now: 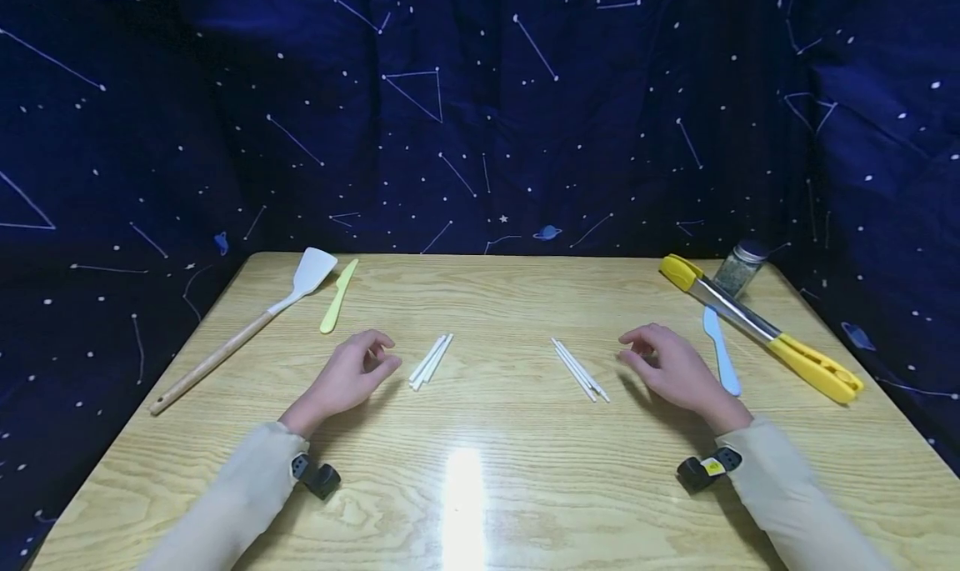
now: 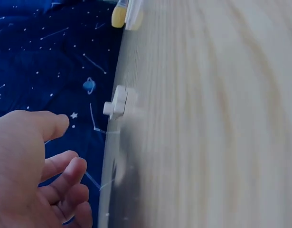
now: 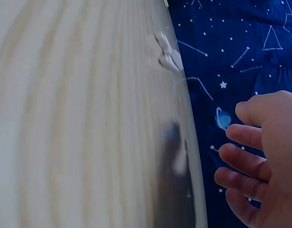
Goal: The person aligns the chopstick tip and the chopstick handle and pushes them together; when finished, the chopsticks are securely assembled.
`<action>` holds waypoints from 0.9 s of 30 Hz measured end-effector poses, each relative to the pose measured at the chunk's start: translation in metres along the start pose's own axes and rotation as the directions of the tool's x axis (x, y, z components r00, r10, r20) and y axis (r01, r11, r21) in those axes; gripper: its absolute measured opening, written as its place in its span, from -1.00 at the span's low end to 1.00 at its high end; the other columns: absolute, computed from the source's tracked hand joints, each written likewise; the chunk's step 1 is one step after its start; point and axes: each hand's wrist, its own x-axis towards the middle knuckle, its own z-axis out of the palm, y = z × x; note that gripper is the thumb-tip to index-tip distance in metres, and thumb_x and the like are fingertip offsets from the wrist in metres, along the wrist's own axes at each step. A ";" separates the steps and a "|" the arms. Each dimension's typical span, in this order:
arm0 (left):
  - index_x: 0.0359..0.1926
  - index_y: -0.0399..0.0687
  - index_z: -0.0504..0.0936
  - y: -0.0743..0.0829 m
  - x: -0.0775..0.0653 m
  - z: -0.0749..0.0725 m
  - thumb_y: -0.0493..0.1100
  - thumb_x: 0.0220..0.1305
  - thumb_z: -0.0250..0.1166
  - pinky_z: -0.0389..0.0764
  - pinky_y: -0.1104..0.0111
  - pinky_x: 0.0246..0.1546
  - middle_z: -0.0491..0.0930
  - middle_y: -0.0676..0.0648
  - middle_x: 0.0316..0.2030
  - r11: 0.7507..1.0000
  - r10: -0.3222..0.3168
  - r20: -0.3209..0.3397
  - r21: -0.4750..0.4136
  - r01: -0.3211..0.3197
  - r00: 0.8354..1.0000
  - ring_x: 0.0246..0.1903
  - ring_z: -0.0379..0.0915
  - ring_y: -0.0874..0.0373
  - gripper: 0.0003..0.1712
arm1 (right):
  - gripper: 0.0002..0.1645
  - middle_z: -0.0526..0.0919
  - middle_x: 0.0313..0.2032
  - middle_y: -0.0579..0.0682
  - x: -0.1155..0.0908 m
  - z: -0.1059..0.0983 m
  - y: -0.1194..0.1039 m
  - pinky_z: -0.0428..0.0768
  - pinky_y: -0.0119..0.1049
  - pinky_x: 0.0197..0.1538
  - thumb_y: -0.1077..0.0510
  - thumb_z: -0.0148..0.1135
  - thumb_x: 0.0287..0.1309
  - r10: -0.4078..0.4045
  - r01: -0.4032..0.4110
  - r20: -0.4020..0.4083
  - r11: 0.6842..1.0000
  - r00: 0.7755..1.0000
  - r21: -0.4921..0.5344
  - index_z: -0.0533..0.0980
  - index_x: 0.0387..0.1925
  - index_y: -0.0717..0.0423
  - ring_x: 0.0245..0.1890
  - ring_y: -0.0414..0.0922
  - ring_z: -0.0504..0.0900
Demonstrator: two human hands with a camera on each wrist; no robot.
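Observation:
In the head view my left hand [image 1: 351, 376] hovers over the table, fingers loosely curled with nothing in them. Just to its right lies a small bundle of white sticks [image 1: 431, 363], several side by side; the left wrist view shows their ends [image 2: 119, 101] beyond the thumb. My right hand [image 1: 672, 371] is held likewise above the right side, thumb and fingers apart, holding nothing. A second group of white sticks [image 1: 581, 370] lies to its left, slightly fanned. Under and beside the right hand is a light blue plastic knife [image 1: 722, 350].
A white spatula [image 1: 247, 332] with a wooden handle and a yellow-green plastic knife [image 1: 339, 297] lie on the left. At right, yellow-tipped tongs [image 1: 757, 327] lie beside a glass spice jar [image 1: 739, 269]. A dark starry curtain [image 1: 480, 137] hangs behind the wooden table [image 1: 495, 304].

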 end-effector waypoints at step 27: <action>-0.46 -0.07 0.56 0.003 0.007 0.037 -0.07 0.03 0.46 0.24 0.45 -0.60 0.31 0.10 -0.69 0.998 -0.053 -0.043 -0.016 0.053 0.998 -0.70 0.18 0.30 -0.75 | -0.80 0.43 -0.60 -0.10 0.020 0.029 -0.027 0.28 -0.40 -0.50 0.11 0.30 0.16 0.156 -0.178 0.143 0.971 0.977 0.160 0.61 -0.27 0.18 -0.58 -0.20 0.35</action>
